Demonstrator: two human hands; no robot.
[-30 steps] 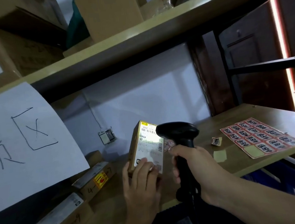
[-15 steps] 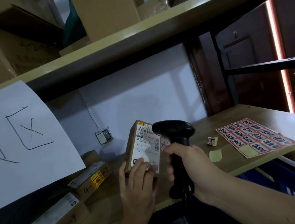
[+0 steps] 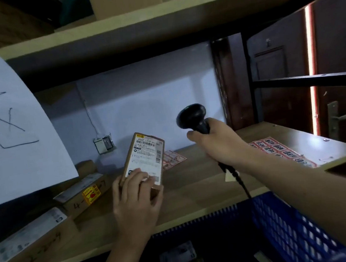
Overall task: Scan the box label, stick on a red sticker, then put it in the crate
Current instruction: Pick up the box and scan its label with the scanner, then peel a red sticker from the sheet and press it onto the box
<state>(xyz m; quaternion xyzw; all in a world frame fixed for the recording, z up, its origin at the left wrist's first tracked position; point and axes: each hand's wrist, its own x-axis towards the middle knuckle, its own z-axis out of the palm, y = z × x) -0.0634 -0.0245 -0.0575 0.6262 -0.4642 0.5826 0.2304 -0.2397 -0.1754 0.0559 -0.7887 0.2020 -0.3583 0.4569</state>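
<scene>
A pale wooden shelf board (image 3: 196, 184) spanned the middle of the view beneath a second, upper shelf (image 3: 154, 22) loaded with brown cartons. A large white paper sheet (image 3: 9, 133) bearing hand-drawn black marks hung over the left side. At lower right stood the blue perforated plastic crate (image 3: 288, 225), below and in front of the shelf edge; a small white-labelled packet (image 3: 177, 255) lay on its dark floor. Two long cardboard boxes (image 3: 29, 242) with handwritten numbers lay on the left of the board, the farther one (image 3: 81, 194) carrying a yellow-and-red label. The sheet of red rectangular stickers (image 3: 279, 150) lay flat on the right of the board, partly hidden by the right forearm; a smaller, paler sticker sheet (image 3: 172, 159) lay behind the box. The small brown cardboard box with a white printed shipping label (image 3: 144, 159) was tilted upright above the board, label toward the camera, gripped at its lower end by the left hand (image 3: 136, 202), fingers curled across the label. The right hand (image 3: 219, 142) was closed around the handle of a black handheld barcode scanner (image 3: 192, 116), raised well right of the box and apart from it, its cable (image 3: 240, 182) trailing down toward the crate.
</scene>
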